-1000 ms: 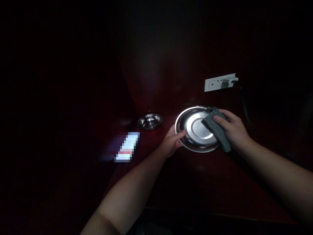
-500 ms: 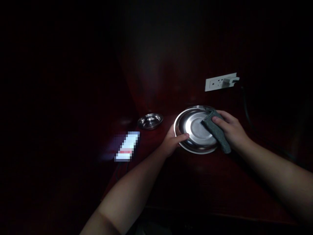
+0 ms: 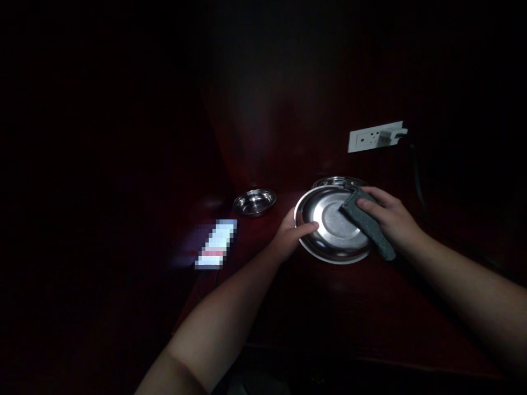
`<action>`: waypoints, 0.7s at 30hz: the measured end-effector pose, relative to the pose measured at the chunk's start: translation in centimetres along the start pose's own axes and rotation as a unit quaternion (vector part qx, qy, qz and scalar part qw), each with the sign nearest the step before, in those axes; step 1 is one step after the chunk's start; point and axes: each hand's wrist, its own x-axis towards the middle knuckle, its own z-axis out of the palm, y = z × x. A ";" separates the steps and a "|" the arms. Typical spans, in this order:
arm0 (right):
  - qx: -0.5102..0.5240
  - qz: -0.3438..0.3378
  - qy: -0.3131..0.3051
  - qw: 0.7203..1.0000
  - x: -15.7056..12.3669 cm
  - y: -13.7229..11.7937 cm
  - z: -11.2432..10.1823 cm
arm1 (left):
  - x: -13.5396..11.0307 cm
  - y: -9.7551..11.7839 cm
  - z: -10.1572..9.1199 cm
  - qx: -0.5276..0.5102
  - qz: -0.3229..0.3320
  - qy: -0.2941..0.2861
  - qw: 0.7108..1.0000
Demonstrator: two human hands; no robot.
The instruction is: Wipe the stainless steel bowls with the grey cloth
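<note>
A shiny steel bowl (image 3: pixel 329 241) is held up in front of me, its inside facing me. My left hand (image 3: pixel 290 233) grips its left rim, the thumb lying over the inside and the fingers hidden behind. On the right rim, my right hand (image 3: pixel 385 214) is closed on a folded grey-green cloth (image 3: pixel 364 219), pressing it over the edge with the thumb on top. The cloth's lower end hangs past the rim. Another steel dish (image 3: pixel 335 181) shows partly behind the held bowl.
A smaller steel bowl (image 3: pixel 255 203) stands on the dark red table (image 3: pixel 329 318). To its front left lies a lit phone (image 3: pixel 216 244), its screen blurred, with a cable. A white wall socket (image 3: pixel 366 138) holds a plug (image 3: pixel 389 135) with a dark cord. Surroundings are very dark.
The held bowl has dipped slightly and moved a little right with both hands, so more of the dish behind it shows. Both hands keep their holds.
</note>
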 end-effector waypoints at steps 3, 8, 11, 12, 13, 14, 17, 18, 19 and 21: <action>-0.003 0.006 -0.006 1.000 0.0 -0.1 0.0 | 0.1 -0.1 -0.1 0.000 0.000 -0.004 1.000; -0.011 0.007 -0.010 1.000 0.0 -0.3 0.0 | 0.2 -0.2 -0.2 0.004 0.001 -0.008 1.000; -0.012 0.001 -0.020 1.000 0.0 -0.1 0.0 | 0.2 -0.2 -0.3 0.006 0.004 -0.005 1.000; -0.011 -0.002 -0.023 1.000 0.0 0.0 0.0 | 0.2 -0.2 -0.3 0.009 0.006 -0.004 1.000; -0.010 -0.006 -0.023 1.000 0.0 0.1 0.0 | 0.2 -0.2 -0.3 0.012 0.008 -0.004 1.000; -0.011 -0.012 -0.020 1.000 0.0 0.2 0.0 | 0.2 -0.2 -0.4 0.016 0.010 -0.005 1.000; -0.017 -0.039 -0.009 0.999 0.0 0.4 0.1 | 0.1 -0.4 -0.5 0.026 0.015 -0.009 1.000; -0.020 -0.051 -0.006 0.999 -0.1 0.4 0.2 | 0.2 -0.5 -0.5 0.028 0.019 -0.007 0.999; -0.023 -0.061 -0.003 0.998 -0.1 0.3 0.2 | 0.2 -0.5 -0.5 0.030 0.022 -0.004 0.999; -0.027 -0.071 0.005 0.997 -0.3 0.2 0.3 | 0.2 -0.6 -0.6 0.032 0.027 0.010 0.999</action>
